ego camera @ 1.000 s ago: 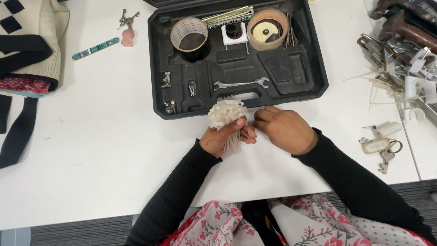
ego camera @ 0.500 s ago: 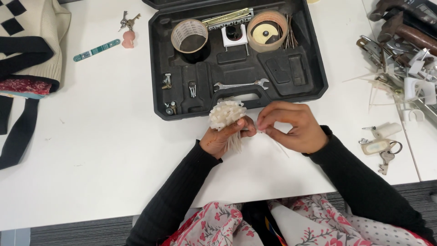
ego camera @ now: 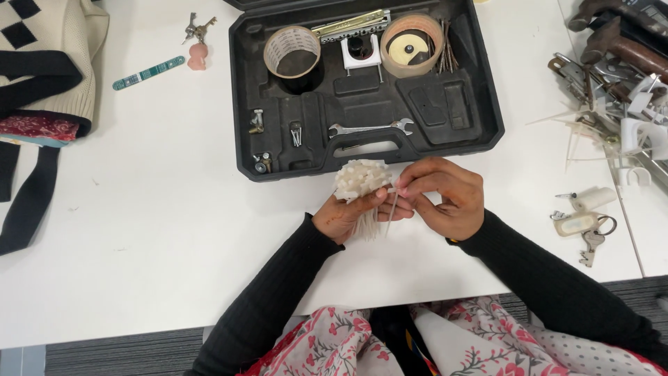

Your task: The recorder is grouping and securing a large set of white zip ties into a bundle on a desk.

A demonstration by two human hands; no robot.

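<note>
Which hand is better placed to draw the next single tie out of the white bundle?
Right, probably. The right hand already pinches one thin strand beside the white plastic cable-tie bundle, while the left hand has its grip full, holding that bundle.

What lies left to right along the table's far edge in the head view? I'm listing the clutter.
Cream knitted garment with black checks → green flat strip → keys with a pink charm → open black plastic tool case → heap of metal tools and white clips.

Single head-worn view, looking steeply down from close above, white flat tabletop (ego camera: 153,230) filling frame, open black plastic tool case (ego camera: 365,104) upper centre
</note>
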